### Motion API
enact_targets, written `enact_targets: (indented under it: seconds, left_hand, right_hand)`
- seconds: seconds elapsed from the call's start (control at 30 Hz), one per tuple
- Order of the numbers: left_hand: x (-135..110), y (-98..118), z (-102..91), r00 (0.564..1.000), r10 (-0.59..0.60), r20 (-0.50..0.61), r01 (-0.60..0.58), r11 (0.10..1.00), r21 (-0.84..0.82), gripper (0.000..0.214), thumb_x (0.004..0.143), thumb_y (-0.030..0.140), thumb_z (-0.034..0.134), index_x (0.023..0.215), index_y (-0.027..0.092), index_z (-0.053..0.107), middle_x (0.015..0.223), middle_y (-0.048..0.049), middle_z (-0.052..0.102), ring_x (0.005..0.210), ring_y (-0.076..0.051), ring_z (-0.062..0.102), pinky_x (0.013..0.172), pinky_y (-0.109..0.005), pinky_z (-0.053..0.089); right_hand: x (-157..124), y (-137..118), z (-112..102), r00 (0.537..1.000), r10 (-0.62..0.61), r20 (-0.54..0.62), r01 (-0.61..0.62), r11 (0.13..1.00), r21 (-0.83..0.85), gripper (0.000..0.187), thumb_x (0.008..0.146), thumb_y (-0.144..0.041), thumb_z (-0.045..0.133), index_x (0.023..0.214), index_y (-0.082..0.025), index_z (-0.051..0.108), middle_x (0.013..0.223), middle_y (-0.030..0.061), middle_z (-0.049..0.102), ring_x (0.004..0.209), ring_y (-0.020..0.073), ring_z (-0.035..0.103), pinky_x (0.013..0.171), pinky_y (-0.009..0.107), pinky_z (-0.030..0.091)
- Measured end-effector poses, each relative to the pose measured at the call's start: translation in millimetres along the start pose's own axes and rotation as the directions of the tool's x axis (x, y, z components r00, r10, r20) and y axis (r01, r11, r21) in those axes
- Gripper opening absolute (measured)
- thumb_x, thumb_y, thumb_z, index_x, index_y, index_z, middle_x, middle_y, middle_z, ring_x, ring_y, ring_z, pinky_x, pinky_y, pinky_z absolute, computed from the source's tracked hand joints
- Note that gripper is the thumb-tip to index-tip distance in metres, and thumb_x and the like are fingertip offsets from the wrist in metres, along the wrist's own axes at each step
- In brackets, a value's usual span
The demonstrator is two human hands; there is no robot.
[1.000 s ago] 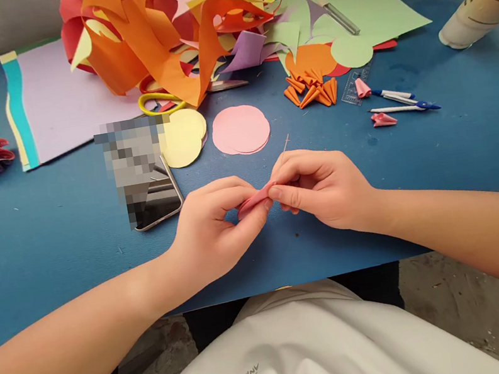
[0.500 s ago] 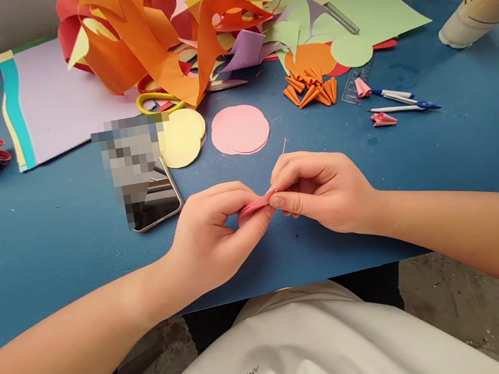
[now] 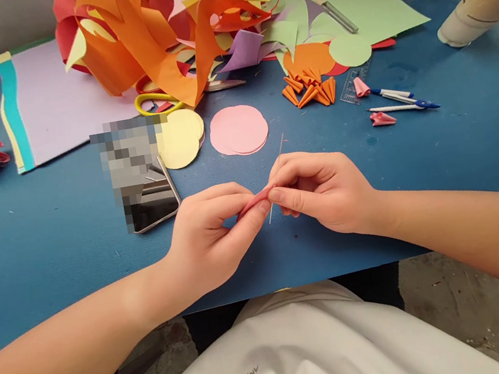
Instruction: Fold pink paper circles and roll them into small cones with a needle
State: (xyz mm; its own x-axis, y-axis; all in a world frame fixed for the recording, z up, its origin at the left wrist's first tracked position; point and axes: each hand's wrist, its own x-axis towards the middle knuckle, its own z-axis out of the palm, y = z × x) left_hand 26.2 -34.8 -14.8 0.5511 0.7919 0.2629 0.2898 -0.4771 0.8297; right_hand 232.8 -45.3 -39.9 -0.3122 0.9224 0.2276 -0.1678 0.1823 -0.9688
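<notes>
Between my two hands, over the front of the table, is a piece of pink paper [image 3: 258, 199], folded or rolled narrow. My left hand [image 3: 213, 231] pinches its left end between thumb and fingers. My right hand [image 3: 326, 190] is closed on the other end, thumb against fingertips. A thin, needle-like stick [image 3: 280, 148] stands slantwise at the right fingertips, its lower end showing below them; whether it pierces the paper or lies against it I cannot tell. Beyond my hands lie stacked pink paper circles [image 3: 238, 129] and yellow paper circles [image 3: 180, 138].
A phone [image 3: 154, 206] lies left of my hands. Behind are a heap of orange paper scraps [image 3: 143, 39], yellow-handled scissors [image 3: 159, 102], orange paper cones [image 3: 309, 87], a compass [image 3: 401, 107] and pink rolled pieces [image 3: 382, 119]. A bottle [image 3: 477, 2] stands far right.
The thin stick now reaches below my right fingertips, where it did not show before. The pink paper looks narrower, turned more edge-on. Both hands have stayed nearly in place.
</notes>
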Motion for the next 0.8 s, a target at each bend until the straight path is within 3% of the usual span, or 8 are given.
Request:
enact_targets:
  seconds: [0.37,0.63,0.8]
  left_hand:
    - [2.3,-0.2,-4.3,0.993,0.094,0.065,-0.097,0.995,0.037,0.017,0.091,0.007,0.068,0.078,0.017,0.073,0.071,-0.0017,0.071,0.061,-0.010,0.060,0.057,-0.021,0.050]
    - [4.3,1.3,-7.1,0.985,0.129,0.113,-0.138,0.987,0.078,0.018,0.089,0.005,0.066,0.076,0.016,0.067,0.070,-0.0010,0.067,0.059,-0.009,0.056,0.056,-0.020,0.048]
    - [4.5,1.7,-5.8,0.987,0.116,0.109,-0.122,0.991,0.049,0.019,0.087,0.003,0.068,0.072,0.015,0.065,0.069,-0.0002,0.063,0.060,-0.008,0.053,0.057,-0.019,0.047]
  right_hand:
    - [-0.2,2.0,0.1,1.000,0.010,0.010,-0.011,0.991,0.132,0.010,0.083,-0.015,0.085,0.079,-0.016,0.076,0.076,0.0002,0.067,0.063,0.0076,0.060,0.055,0.021,0.050]
    - [-0.3,2.2,-1.4,1.000,0.012,0.027,-0.015,0.993,0.120,0.018,0.081,-0.020,0.088,0.076,-0.015,0.071,0.074,-0.0004,0.065,0.064,0.0088,0.059,0.053,0.021,0.049]
    - [0.0,4.0,-0.6,0.999,-0.001,0.044,-0.005,0.992,0.128,0.015,0.081,-0.013,0.086,0.075,-0.015,0.072,0.073,-0.0005,0.065,0.065,0.0083,0.059,0.055,0.020,0.050]
